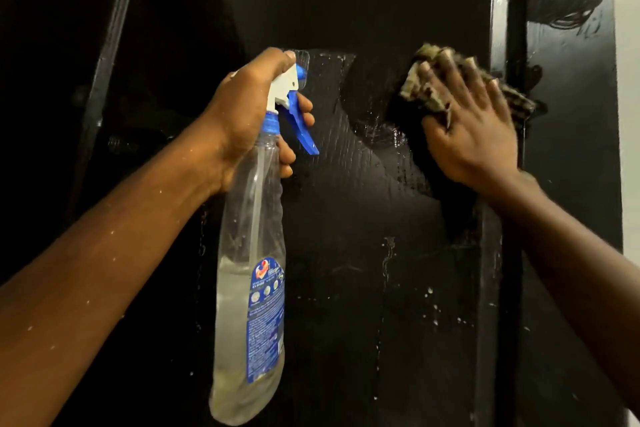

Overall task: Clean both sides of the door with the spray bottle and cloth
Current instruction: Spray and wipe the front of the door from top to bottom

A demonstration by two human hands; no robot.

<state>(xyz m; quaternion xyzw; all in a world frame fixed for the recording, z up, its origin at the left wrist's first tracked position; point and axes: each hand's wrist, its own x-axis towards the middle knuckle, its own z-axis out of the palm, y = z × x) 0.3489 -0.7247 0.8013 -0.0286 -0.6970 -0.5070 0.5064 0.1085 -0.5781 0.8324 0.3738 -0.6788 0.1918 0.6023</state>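
The fingers [450,71] of the right hand [474,139] are spread flat and pressed on the cloth [424,94], which is largely hidden beneath them and blurred. The left hand [242,118] is curled round the neck of the spray bottle [249,270]. One bottle, one cloth and two hands are counted. The bottle is held nearly upright before the wet black door [381,270], nozzle towards it. The door's left side is lost in darkness.
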